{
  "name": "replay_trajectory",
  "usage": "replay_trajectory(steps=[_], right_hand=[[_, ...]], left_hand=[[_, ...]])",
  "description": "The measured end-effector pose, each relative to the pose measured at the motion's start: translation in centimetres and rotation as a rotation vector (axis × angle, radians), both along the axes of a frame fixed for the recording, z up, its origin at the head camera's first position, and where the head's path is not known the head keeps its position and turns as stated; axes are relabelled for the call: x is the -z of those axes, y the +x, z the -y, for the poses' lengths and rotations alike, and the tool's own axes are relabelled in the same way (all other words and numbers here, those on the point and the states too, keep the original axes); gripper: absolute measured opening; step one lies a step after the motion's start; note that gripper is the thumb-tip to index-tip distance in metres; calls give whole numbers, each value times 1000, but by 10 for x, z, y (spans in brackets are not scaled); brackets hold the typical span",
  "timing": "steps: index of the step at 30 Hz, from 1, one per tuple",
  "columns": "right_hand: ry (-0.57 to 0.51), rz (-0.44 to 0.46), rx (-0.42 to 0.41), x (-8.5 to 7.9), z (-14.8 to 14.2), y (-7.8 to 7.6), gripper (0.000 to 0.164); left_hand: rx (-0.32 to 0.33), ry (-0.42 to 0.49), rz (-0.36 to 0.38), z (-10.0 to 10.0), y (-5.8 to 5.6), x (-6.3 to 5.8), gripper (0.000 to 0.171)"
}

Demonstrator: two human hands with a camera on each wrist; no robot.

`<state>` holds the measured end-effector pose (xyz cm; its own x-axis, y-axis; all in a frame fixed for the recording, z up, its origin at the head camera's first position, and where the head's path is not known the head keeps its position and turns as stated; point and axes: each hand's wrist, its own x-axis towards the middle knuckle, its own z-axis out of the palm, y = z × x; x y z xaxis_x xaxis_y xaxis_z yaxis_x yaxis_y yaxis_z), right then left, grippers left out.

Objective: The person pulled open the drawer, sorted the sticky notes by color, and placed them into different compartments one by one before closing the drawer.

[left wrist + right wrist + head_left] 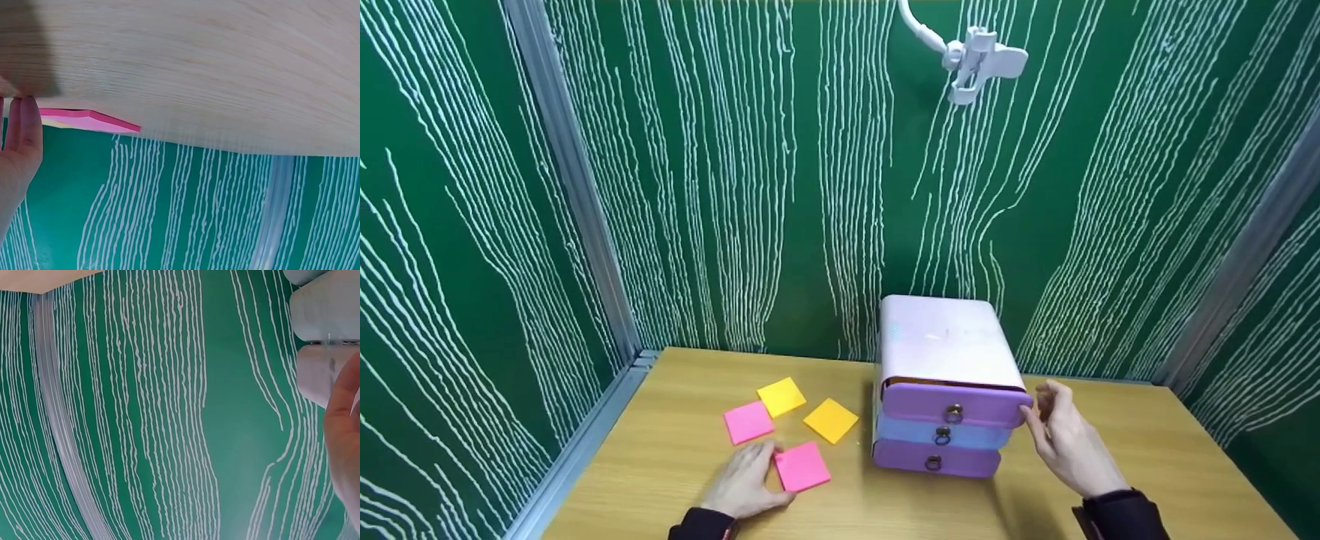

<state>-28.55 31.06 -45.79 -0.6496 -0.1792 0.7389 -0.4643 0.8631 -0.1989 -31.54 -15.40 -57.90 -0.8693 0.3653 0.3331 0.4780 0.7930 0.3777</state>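
My left hand (746, 480) rests on the table with its fingers bent, thumb and forefinger right at the left edge of a pink sticky note pad (804, 467). In the left wrist view, its fingertips (29, 115) meet the wood beside a pink pad (93, 120). My right hand (1072, 442) is at the right end of the purple top drawer (915, 403) of a small drawer box (949, 337), thumb on the front and fingers behind the edge. That drawer stands slightly out. In the right wrist view, part of the hand (346, 433) meets the box's side.
Another pink pad (748, 422), a yellow pad (781, 397) and an orange pad (832, 420) lie left of the box. Below the top drawer are a blue drawer (904, 429) and a purple bottom drawer (900, 457), each with a ring pull. A white clamp arm (979, 64) hangs above.
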Motion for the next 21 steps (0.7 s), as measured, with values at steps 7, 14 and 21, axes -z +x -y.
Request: replay_trajectory(steps=[7,14,21], right_hand=[[-36,74,79,-1,2,-12,35],[-51,152,85,-1,-1,-13,32],[8,332,61,29,-2,5,39]], left_hand=[[-9,-25,5,0,-1,0,66],[-14,-21,20,0,-2,-2,67],[-4,-21,9,1,-2,-1,66]])
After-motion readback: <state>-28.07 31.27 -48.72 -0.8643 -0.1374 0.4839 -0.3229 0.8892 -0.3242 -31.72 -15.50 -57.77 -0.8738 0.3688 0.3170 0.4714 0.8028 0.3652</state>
